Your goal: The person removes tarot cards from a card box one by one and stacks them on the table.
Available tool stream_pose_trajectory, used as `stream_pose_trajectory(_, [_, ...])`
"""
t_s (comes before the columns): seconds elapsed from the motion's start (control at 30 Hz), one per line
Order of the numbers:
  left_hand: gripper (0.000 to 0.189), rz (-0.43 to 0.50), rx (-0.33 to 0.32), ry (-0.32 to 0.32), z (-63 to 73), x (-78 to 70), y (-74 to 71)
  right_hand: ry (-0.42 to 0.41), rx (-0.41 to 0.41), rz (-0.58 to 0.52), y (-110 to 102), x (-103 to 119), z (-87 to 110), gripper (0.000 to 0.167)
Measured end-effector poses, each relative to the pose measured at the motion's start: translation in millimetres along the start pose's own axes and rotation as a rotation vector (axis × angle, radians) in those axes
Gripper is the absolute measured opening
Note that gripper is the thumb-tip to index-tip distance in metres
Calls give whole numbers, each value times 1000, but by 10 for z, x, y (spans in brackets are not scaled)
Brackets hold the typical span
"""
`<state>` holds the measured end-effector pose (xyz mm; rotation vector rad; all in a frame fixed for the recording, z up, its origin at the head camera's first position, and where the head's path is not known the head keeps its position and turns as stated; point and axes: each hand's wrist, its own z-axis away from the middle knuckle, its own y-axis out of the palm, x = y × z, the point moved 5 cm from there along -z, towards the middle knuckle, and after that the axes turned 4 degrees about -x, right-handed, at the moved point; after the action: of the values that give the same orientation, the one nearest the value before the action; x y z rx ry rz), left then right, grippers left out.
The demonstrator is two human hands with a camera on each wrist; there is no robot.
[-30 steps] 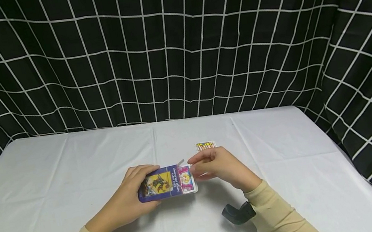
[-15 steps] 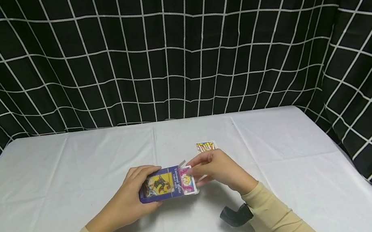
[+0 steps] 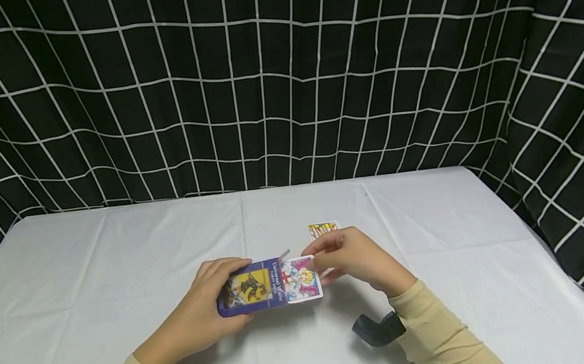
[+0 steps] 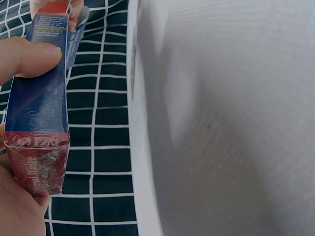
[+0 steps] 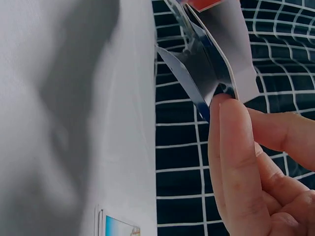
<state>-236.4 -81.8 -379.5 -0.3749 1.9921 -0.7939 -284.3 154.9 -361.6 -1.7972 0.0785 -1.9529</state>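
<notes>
While clasping box in left hand and pinching card jutting at three o'clock in right hand, holds both above white cloth, with second card at two and gridded black curtain at twelve.

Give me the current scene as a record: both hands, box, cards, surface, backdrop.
left_hand: left hand grips the tarot box
right_hand: right hand pinches the picture card
box: blue tarot box, its open end toward the right hand
card_in_box: picture card, partly out of the box
card_on_table: loose card, face up, partly hidden behind the right hand
surface: white cloth, with creases
backdrop: black curtain with a white grid
</notes>
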Motion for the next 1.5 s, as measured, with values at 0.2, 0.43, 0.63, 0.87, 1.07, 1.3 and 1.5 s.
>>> stream_pose_trajectory(0.2, [77,-3,-4,2,-2,4,-4,-9,16,-14,-55,12,3,28])
stream_pose_trajectory(0.43, [77,-6,-5,-1,-1,4,-5,-6,19,2,-140,18,7,27])
stream_pose_trajectory(0.63, [77,-6,-4,-1,0,2,-5,5,18,19,-209,19,11,25])
stream_pose_trajectory(0.87, [77,-10,-5,0,-2,0,-5,13,31,41,-277,15,21,27])
stream_pose_trajectory(1.07, [77,-8,-4,3,0,5,-2,37,46,69,-318,2,28,29])
stream_pose_trajectory(1.3, [77,-10,-3,12,4,7,-1,32,63,62,-377,9,44,31])
stream_pose_trajectory(1.5, [77,-8,-8,21,-1,1,-4,23,67,55,-446,7,54,31])
